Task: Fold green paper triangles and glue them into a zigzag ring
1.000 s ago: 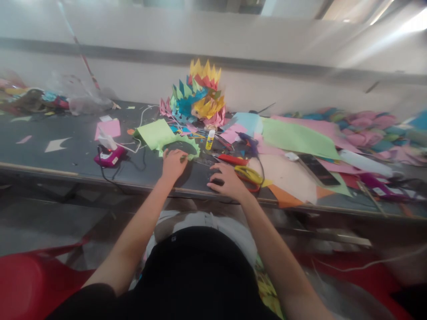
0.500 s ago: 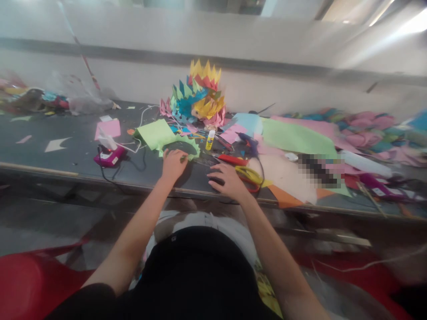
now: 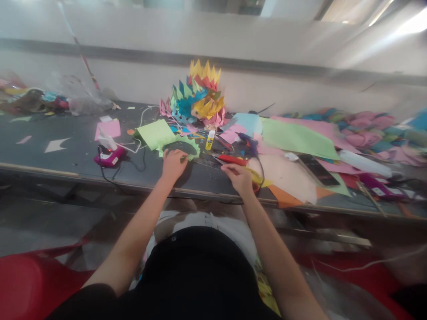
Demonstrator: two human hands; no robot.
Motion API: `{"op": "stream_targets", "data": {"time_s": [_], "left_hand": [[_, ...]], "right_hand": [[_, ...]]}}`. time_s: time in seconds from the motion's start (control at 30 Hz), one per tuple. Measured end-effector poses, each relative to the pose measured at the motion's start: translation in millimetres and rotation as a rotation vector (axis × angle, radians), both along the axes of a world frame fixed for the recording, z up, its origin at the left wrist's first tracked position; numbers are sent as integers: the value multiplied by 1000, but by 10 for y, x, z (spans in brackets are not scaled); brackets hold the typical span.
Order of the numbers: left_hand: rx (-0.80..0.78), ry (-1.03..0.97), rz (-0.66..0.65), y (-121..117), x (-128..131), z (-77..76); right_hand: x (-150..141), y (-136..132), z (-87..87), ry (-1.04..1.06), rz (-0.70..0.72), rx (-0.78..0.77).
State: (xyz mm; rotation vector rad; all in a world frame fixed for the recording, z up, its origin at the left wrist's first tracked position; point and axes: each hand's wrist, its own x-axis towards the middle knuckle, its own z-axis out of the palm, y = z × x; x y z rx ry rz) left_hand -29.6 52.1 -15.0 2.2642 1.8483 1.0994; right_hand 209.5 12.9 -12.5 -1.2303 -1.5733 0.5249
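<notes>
My left hand (image 3: 173, 163) rests on the dark tabletop (image 3: 66, 158), fingers pinched on the near edge of a green zigzag-cut paper strip (image 3: 187, 146). Over at the right, my right hand (image 3: 238, 177) lies on the yellow-handled scissors (image 3: 259, 178) with its fingers curled together around the handles. A red-handled tool (image 3: 232, 159) lies just beyond its fingertips. Behind both hands stands a glue stick (image 3: 210, 139) and a pile of spiky folded paper crowns (image 3: 198, 95) in yellow, red, blue and pink.
Large green (image 3: 296, 138), pink and orange (image 3: 283, 195) paper sheets cover the table's right side, with a dark phone (image 3: 315, 169) on them. A magenta glue gun (image 3: 109, 155) with a cable lies left. A red chair (image 3: 23, 284) is at lower left.
My right hand has slid to the right, from flat on the tabletop onto the yellow scissors, and its fingers have curled. My left hand has stayed on the green strip.
</notes>
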Motion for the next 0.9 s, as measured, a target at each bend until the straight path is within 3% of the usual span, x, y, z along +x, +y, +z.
{"op": "stream_targets", "data": {"time_s": [0.17,0.4,0.7,0.9], "left_hand": [[-14,-2,-2,4,-4,0],[-10,6,-8,11,-12,-6],[-7,10,-1,15,-10,-19],[-2,5,0,14,-9,-22]], "right_hand": [[33,16,-8,106,-24,-12],[24,36,-22,128,44,-3],[47,64,3,-34,70,-85],[19,140,-33,-218,118,-10]]}}
